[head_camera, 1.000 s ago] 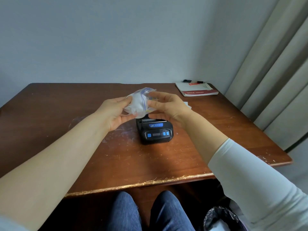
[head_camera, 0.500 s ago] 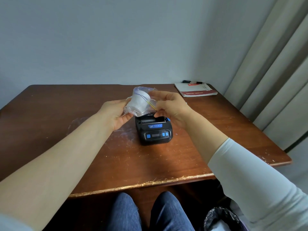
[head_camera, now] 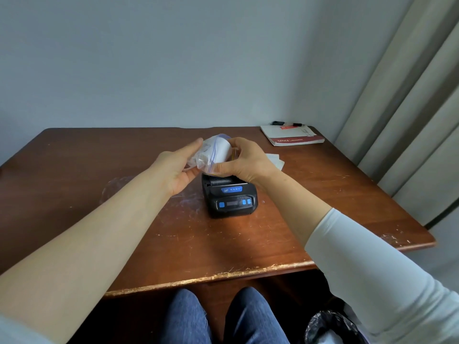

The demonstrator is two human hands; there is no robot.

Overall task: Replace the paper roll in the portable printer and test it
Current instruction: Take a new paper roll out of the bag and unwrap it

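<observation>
A black portable printer (head_camera: 229, 198) with blue buttons sits in the middle of the brown wooden table (head_camera: 99, 150). Just above its far end I hold a white paper roll (head_camera: 219, 151) inside a clear zip bag with a blue seal line. My right hand (head_camera: 244, 160) grips the roll through the bag from the right. My left hand (head_camera: 177, 167) holds the crumpled left end of the bag, fingers partly spread. The printer's back part is hidden behind the bag and my hands.
A red and white booklet (head_camera: 293, 135) with a black pen (head_camera: 286, 124) behind it lies at the table's far right corner. White paper scraps (head_camera: 275, 161) lie behind my right hand. Curtains (head_camera: 409, 108) hang at right. A black-lined bin (head_camera: 330, 328) stands under the table's right side.
The bagged roll has turned in my hands and shifted a little; my right hand now wraps around the roll, and my left hand has slid along the bag's end.
</observation>
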